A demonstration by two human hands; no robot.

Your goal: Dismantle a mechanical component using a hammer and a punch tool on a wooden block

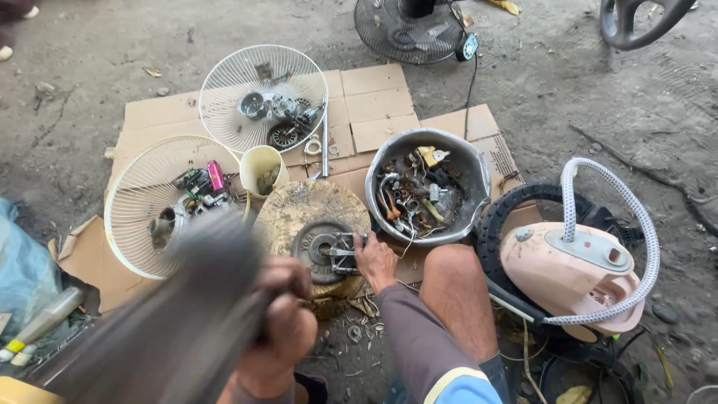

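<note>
Hands: left hand (pixel 273 329) is wrapped tight round the handle of a blurred grey tool (pixel 187 299), raised close to the camera; what kind of tool it is cannot be told.
Right hand: right hand (pixel 374 258) holds a small metal part (pixel 344 253) pinched in its fingers, pressed onto a round grey disc (pixel 318 247).
Disc: it lies on a worn round block (pixel 307 206), on the floor just ahead of the person's bare knee (pixel 456 277).
Bowl: dented metal bowl (pixel 467 168) just right of the block, full of small metal bits and wires.
Grilles: two white fan grilles (pixel 134 187) lie on flattened cardboard (pixel 374 97), each holding motor parts; a cream cup (pixel 258 161) stands between them.
Right side: pink appliance (pixel 568 277) with a braided hose (pixel 647 232), resting on a black tyre (pixel 497 217).
Far edge: a dark fan (pixel 407 30) stands on the dirt floor (pixel 561 67).
</note>
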